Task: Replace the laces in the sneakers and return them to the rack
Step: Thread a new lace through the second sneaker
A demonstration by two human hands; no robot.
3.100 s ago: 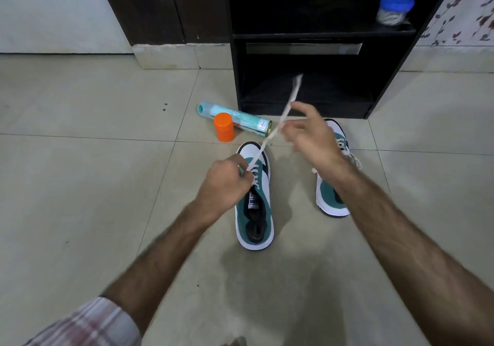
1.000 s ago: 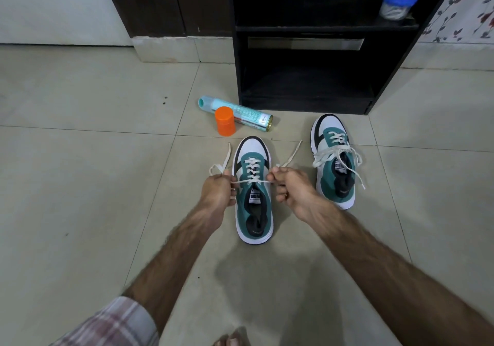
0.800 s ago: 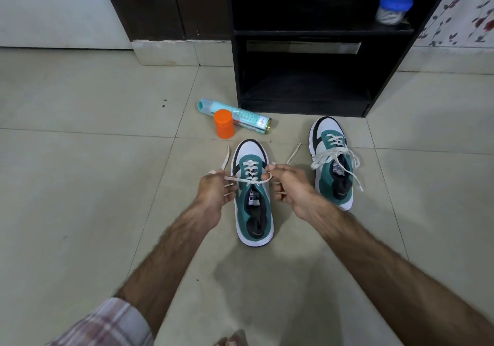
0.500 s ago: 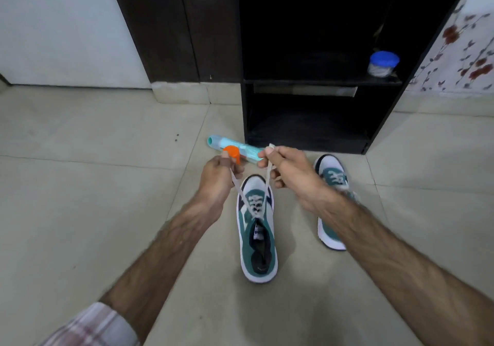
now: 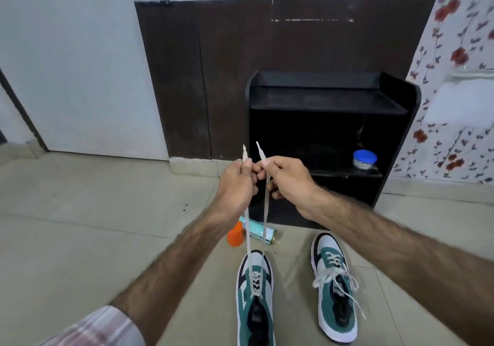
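The person held both ends of the white lace (image 5: 264, 212) up in front of them, one in each hand. The left hand (image 5: 236, 182) had its fingers (image 5: 247, 165) pinched on the left end, whose tip stood up above the knuckles; the right hand (image 5: 290, 178) pinched the right end the same way, the two tips close together but not touching. From the hands both strands ran taut and nearly parallel, straight down toward the person to the eyelets of the near sneaker (image 5: 255, 300) on the tiled floor (image 5: 80, 225).

So the sneaker lay directly below and nearer than the fingers, its long axis pointing away from the person, toe toward the black shoe rack (image 5: 331, 132). The laces followed that same line. Neither hand was clearly closer to the shoe; they were level with each other, each on its own side.

The other sneaker (image 5: 334, 289) stood just to the right, well apart from the hands, laced, with loose ends spilling over its sides. I judged the lacing of the near shoe nearly done, the ends being evened and drawn snug before tying. Beyond the toe lay a teal spray can (image 5: 258, 232) and an orange cap (image 5: 235, 234); a blue-lidded jar (image 5: 364, 159) sat on the rack's shelf.
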